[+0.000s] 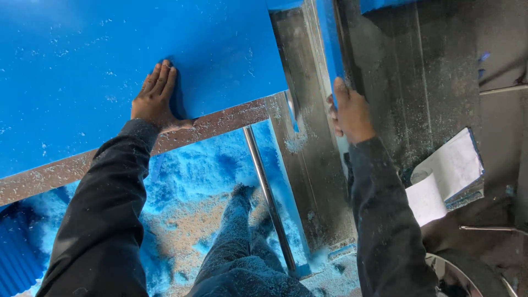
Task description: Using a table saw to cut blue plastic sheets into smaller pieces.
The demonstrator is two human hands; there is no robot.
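Blue and tan dust (181, 220) covers the floor by the person's legs. White papers (448, 173) lie right, on the bench (418, 77). The right hand (352, 113) grips a blue strip (330, 41), fingers wrapped around its edge. The left hand (155, 96) presses flat on the blue sheet (110, 55), fingers together.

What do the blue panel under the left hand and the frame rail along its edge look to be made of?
The blue panel looks like a rigid plastic or foam board: smooth matte face, with matching blue shavings piled on the floor. The frame rail looks like bare steel, grey and dully reflective under dust. The left hand lies flat on the panel.
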